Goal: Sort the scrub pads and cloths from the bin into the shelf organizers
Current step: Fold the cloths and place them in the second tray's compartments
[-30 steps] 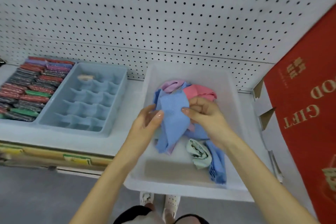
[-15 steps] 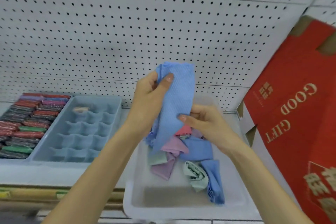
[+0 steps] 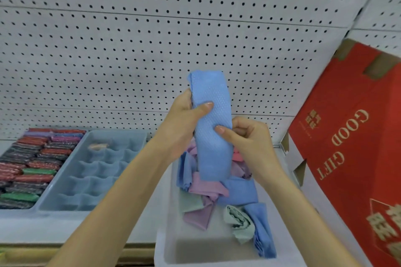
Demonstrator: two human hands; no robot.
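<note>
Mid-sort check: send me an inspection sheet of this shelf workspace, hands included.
Surface: white shelf, bare strip along its front.
Job's things: blue waffle-textured cloth held upright above translucent white plastic bin; crumpled lilac, green and blue cloths inside; pale blue compartment organizer mostly empty; tray of packed scrub pads far left.
Clutter: red cardboard gift box leaning right of the bin.
Hands: left hand pinches the cloth near its top; right hand grips it lower.
Cables: nothing seen.
Surroundings: white pegboard wall behind.

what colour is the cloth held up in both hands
The cloth is light blue with a dimpled, waffle-like texture, seen in the head view.
</note>
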